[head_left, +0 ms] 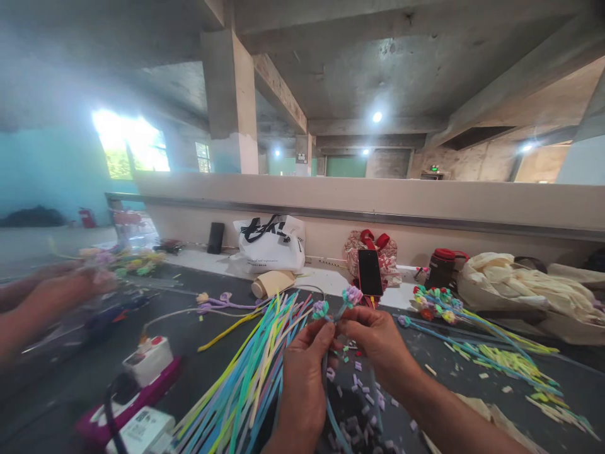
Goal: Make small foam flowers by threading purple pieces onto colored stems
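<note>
In the head view my left hand (pixel 307 372) pinches a thin blue-grey craft stem, topped by a teal and lilac flower (pixel 321 309). Close beside it, my right hand (pixel 378 340) has thumb and fingers closed on a second stem just below its pink-lilac flower (pixel 352 296). The fingertips of both hands nearly meet where the stems come together; the exact join is hidden. Long ends of the stems (pixel 334 419) hang below the hands. Small lilac cut pieces (pixel 368 391) lie scattered on the dark table (pixel 208 384) beneath.
A bundle of coloured stems (pixel 236 378) lies left of my hands. Further left are a purple power strip (pixel 127 403) and a co-worker's blurred hands (pixel 89 284). At the back stand a white bag (pixel 270 243), a phone (pixel 369 272) and a dark bottle (pixel 440 270). Finished-looking flowers (pixel 437 302) lie right.
</note>
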`<state>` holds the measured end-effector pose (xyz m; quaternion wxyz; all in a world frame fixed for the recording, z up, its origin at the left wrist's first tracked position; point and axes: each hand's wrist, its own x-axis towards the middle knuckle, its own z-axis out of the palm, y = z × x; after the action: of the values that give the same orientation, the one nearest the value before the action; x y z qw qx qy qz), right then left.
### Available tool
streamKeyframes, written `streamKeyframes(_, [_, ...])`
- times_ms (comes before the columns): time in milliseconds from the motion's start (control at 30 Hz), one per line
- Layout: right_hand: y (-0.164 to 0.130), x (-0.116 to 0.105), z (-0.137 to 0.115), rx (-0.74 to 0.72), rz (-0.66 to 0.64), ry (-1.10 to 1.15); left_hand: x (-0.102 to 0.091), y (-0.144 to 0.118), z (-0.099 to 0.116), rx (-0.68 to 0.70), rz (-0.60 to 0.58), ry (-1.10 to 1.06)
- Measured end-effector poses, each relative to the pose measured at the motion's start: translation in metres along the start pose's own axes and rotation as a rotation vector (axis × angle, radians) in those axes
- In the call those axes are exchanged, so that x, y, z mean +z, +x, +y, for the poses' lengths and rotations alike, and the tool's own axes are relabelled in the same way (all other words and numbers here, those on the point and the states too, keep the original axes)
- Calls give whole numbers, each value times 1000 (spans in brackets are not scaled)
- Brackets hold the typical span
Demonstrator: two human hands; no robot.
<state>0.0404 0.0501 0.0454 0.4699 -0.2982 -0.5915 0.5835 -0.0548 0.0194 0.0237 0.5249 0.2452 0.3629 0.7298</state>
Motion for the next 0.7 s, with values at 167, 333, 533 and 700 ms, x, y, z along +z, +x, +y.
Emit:
streamKeyframes(167, [0,-5,-5,-53,67,-225,-2,0,2,-24,-37,100])
streamKeyframes(333, [-2,-9,-13,-223,95,-564,-3,-1,7,-70,-87,170])
streamKeyframes(533, [-4,-10,-15,-114,48,-474,-3,1,6,-95,-126,101])
streamKeyframes(700, [1,-9,-13,21,88,-223,-4,0,3,-114,-107,180])
